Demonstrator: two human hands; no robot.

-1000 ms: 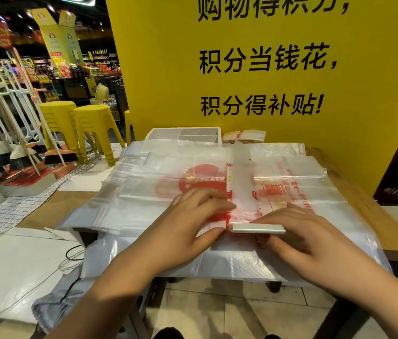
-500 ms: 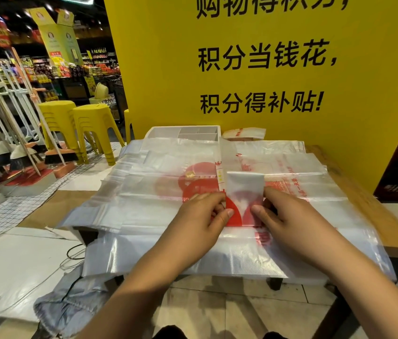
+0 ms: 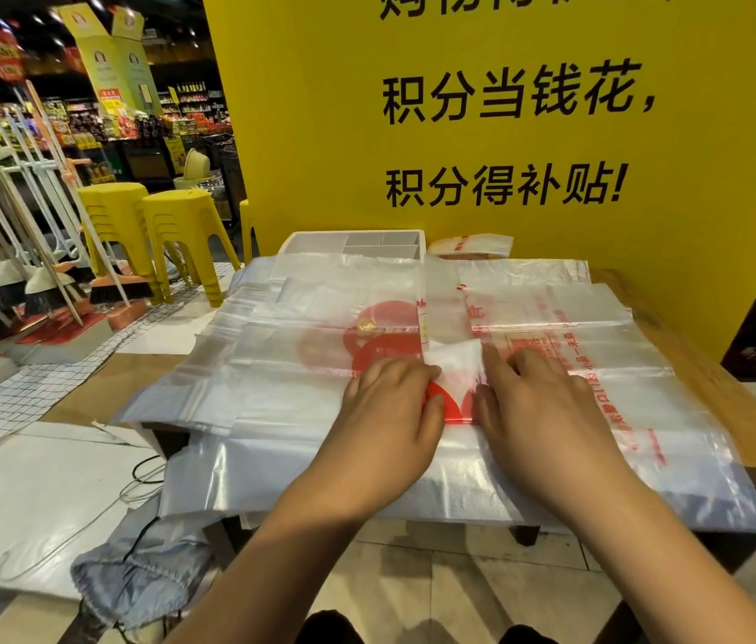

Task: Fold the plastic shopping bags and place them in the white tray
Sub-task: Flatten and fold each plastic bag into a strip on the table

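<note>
Head view looks down on a wooden table (image 3: 720, 392) whose top is almost covered by a pile of flat clear bags (image 3: 274, 364) printed in red. The white tray (image 3: 311, 241) sits at the far edge of the table, against a yellow board (image 3: 320, 132) with black lettering. The bag being folded (image 3: 457, 364) lies on top of the pile, well nearer the person than the tray and slightly to its right. It is a narrow strip running away toward the tray, with its near end turned into a small white-and-red wedge. The left hand (image 3: 390, 402) has bent fingers and a thumb closed on the wedge's left edge, pinching it. The right hand (image 3: 539, 402) lies flat with fingers nearly straight, pressing the wedge's right side down on the pile. A small folded bag (image 3: 469, 245) rests just right of the tray, touching the board. Yellow stools (image 3: 181, 225) stand on the floor to the tray's left.
</note>
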